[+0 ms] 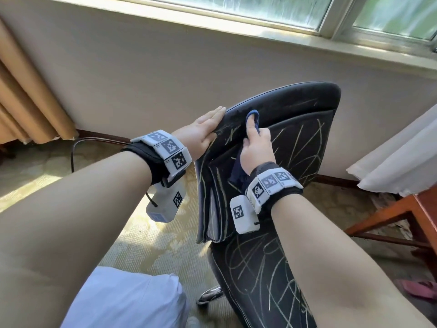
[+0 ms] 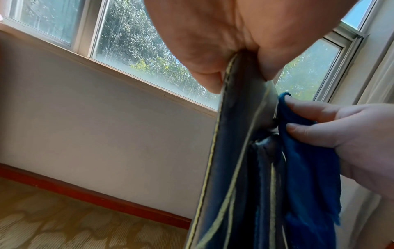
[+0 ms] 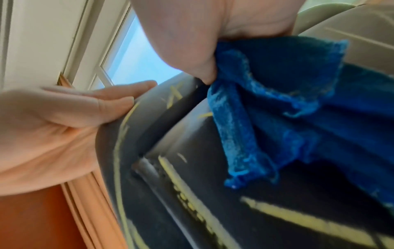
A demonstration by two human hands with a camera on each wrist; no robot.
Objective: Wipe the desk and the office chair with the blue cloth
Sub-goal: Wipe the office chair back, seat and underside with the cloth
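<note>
1. You stand on patterned carpet (image 1: 146, 235) below a window (image 1: 272, 8), facing the beige wall (image 1: 165, 74).
2. The blue cloth (image 1: 251, 119) lies on the office chair (image 1: 295, 129) backrest near its top-left corner, directly under your right hand (image 1: 256, 147), whose fingers pinch it against the leather.
3. Your left hand (image 1: 204, 132) is nearest the backrest's side edge, clasping it with straight fingers and the thumb opposite.
4. The backrest's long axis runs up and away from you; your right forearm lines up with it.
</note>
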